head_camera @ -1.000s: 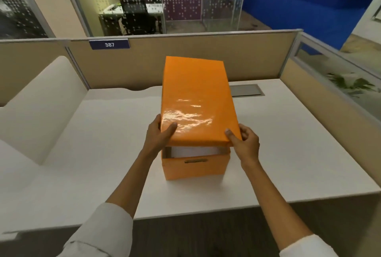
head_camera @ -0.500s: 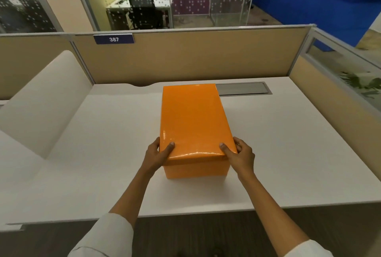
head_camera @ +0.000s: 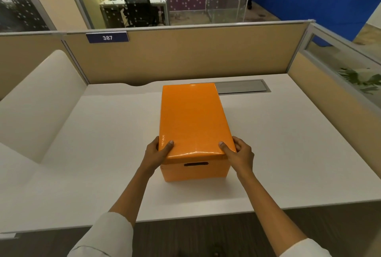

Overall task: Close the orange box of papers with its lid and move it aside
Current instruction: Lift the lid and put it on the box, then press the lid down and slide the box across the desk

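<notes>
The orange box point(head_camera: 194, 172) stands in the middle of the white desk point(head_camera: 278, 153), a dark handle slot in its near wall. Its glossy orange lid point(head_camera: 193, 120) lies flat on top and covers it; the papers are hidden inside. My left hand point(head_camera: 157, 152) grips the lid's near left corner, thumb on top. My right hand point(head_camera: 239, 154) grips the near right corner the same way.
Beige partition panels point(head_camera: 185, 54) wall the desk at the back and right. A grey cable hatch point(head_camera: 242, 87) lies just behind the box to the right. A white curved divider point(head_camera: 37, 100) stands on the left. Bare desk surface shows on both sides of the box.
The lid was tilted up over the open box with papers showing; it has come down flat onto the box. Both hands stayed on its near corners.
</notes>
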